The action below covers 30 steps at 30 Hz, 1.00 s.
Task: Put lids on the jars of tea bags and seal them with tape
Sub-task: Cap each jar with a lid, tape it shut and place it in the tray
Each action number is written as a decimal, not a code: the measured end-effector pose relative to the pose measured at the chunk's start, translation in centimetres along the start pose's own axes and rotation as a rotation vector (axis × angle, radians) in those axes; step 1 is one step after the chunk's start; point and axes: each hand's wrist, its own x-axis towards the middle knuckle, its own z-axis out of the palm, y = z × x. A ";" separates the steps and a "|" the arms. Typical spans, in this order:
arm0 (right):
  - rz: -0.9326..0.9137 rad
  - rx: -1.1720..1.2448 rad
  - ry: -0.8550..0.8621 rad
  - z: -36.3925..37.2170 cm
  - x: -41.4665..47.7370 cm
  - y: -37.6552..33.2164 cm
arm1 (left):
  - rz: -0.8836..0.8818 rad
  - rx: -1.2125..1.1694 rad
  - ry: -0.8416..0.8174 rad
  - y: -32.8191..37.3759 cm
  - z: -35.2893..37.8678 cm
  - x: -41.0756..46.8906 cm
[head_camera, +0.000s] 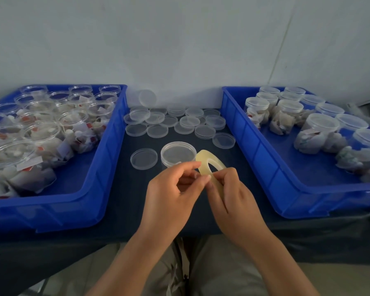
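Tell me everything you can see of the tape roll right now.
The tape roll is a thin, pale yellowish, translucent ring with a wide hole. It is held tilted on edge above the dark table, just right of the lidded jar. The right hand grips its lower part; the left hand pinches its near edge.

Open tabletop lane between blue bins — loose lids beyond.
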 end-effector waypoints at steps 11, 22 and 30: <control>-0.192 -0.301 -0.128 -0.6 0.6 0.1 | 0.253 0.332 -0.026 -1.8 -1.9 -0.6; -0.058 -0.313 -0.144 -0.2 5.3 1.5 | -0.240 -0.186 0.013 -6.3 1.0 3.0; 0.081 -0.127 -0.057 0.9 5.2 1.2 | -0.208 -0.150 -0.032 -7.5 0.7 3.7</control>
